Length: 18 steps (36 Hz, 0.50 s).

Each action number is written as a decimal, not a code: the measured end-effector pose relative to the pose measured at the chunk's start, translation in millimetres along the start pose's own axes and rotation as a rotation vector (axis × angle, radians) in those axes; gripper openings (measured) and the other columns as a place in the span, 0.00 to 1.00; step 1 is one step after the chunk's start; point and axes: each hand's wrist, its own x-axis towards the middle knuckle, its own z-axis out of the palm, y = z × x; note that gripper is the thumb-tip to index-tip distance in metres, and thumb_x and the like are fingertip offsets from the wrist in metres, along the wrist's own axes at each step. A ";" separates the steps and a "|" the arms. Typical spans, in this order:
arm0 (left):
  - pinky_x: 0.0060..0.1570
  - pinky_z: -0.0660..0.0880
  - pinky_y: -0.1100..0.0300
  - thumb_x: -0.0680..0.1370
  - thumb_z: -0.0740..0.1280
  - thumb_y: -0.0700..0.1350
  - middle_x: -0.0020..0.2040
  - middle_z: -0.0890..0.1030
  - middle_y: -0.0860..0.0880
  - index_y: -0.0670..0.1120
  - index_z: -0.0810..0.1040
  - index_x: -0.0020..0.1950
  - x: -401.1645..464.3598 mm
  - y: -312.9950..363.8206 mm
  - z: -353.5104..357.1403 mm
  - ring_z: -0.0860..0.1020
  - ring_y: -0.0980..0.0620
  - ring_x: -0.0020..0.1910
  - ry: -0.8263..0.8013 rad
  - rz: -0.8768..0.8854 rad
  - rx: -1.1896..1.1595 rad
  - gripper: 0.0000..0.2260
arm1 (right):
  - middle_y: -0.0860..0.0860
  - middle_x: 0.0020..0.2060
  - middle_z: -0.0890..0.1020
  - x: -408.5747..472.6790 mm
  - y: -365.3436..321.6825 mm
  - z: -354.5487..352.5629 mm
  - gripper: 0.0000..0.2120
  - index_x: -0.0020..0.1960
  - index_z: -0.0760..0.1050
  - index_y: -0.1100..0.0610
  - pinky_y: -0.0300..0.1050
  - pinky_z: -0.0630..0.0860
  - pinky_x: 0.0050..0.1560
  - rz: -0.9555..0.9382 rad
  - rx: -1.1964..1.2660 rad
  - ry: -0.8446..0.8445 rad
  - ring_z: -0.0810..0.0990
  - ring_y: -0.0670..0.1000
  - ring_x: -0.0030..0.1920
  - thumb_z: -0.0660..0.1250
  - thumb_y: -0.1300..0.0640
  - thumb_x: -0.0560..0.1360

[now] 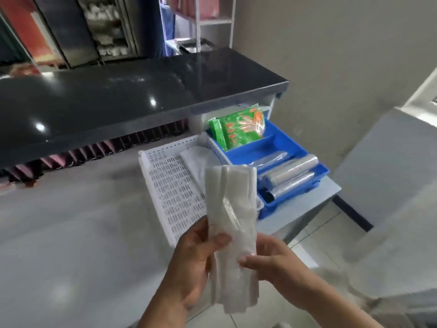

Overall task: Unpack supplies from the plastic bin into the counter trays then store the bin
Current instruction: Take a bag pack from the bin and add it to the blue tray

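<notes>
Hands pinch folded plastic bags upright.

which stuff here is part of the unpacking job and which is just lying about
Part of the job:
- bundle of plastic bags, held by the left hand and right hand
- white basket
- blue tray
- green glove packets in the tray's back section
- film rolls in its front section

Just lying about:
- black countertop
- white shelf rack behind it

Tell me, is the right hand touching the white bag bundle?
Touching. The head view shows the right hand pinching the white bag bundle at its right edge, while the left hand grips it too.
</notes>
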 end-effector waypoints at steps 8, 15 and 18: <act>0.58 0.78 0.53 0.66 0.77 0.43 0.57 0.85 0.43 0.46 0.83 0.59 45.4 -28.9 129.3 0.82 0.44 0.60 -0.050 0.103 0.176 0.21 | 0.59 0.48 0.86 -40.9 -29.7 -135.1 0.13 0.53 0.84 0.59 0.43 0.80 0.46 -0.197 -0.140 0.137 0.85 0.55 0.49 0.73 0.62 0.68; 0.66 0.68 0.56 0.66 0.73 0.46 0.68 0.77 0.58 0.64 0.73 0.69 76.2 0.8 168.8 0.72 0.56 0.71 0.013 0.309 0.359 0.33 | 0.60 0.45 0.86 -53.6 -76.0 -236.4 0.07 0.49 0.84 0.58 0.46 0.81 0.46 -0.262 -0.333 0.162 0.85 0.54 0.45 0.74 0.59 0.72; 0.70 0.62 0.61 0.67 0.74 0.54 0.74 0.67 0.65 0.68 0.63 0.74 80.9 22.5 184.8 0.63 0.63 0.74 0.007 0.480 0.759 0.38 | 0.54 0.41 0.86 -50.3 -94.8 -263.5 0.05 0.45 0.84 0.52 0.49 0.81 0.45 -0.266 -0.541 0.213 0.84 0.50 0.41 0.74 0.62 0.73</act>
